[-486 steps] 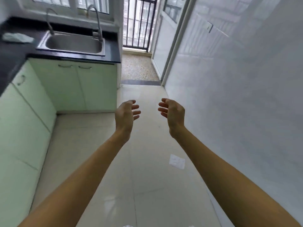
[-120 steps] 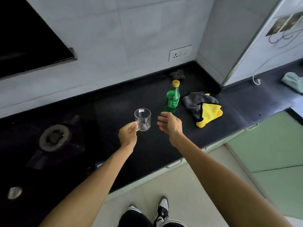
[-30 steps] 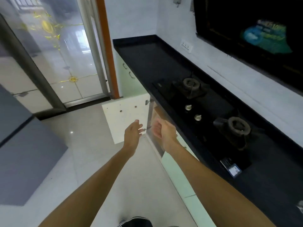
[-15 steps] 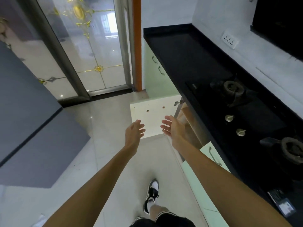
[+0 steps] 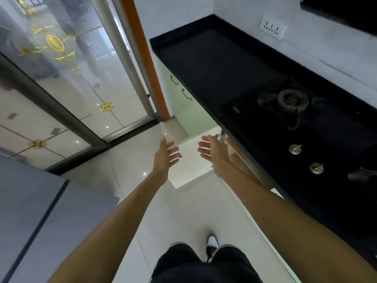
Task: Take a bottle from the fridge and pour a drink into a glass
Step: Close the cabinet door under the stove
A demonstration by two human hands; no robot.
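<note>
The view has swung from the counter with the bottle and glass toward the stove [image 5: 292, 102], so neither shows now, and the 2 hands, left hand [image 5: 166, 153] and right hand [image 5: 212, 150], hang open and empty beside it.

- Black counter [image 5: 216, 64] along the right wall, bare at its far end.
- Hob [image 5: 318, 127] set into the counter, with a round burner [image 5: 292, 100] and two metal knobs [image 5: 295, 149] near the front edge.
- White socket [image 5: 272, 27] on the wall above the counter.
- Pale green cabinets [image 5: 183, 103] under the counter, with two curved handles [image 5: 186, 94].
- One cabinet door [image 5: 189, 160] stands open over the floor, white inside.
- Glossy pale floor [image 5: 183, 211].
- Glass door [image 5: 67, 64] with gold patterns showing in it, beside an orange post [image 5: 146, 60].
- Grey slab [image 5: 36, 217] at lower left; what it is cannot be told.
- Black-and-white shoe [image 5: 212, 243] on the floor.
</note>
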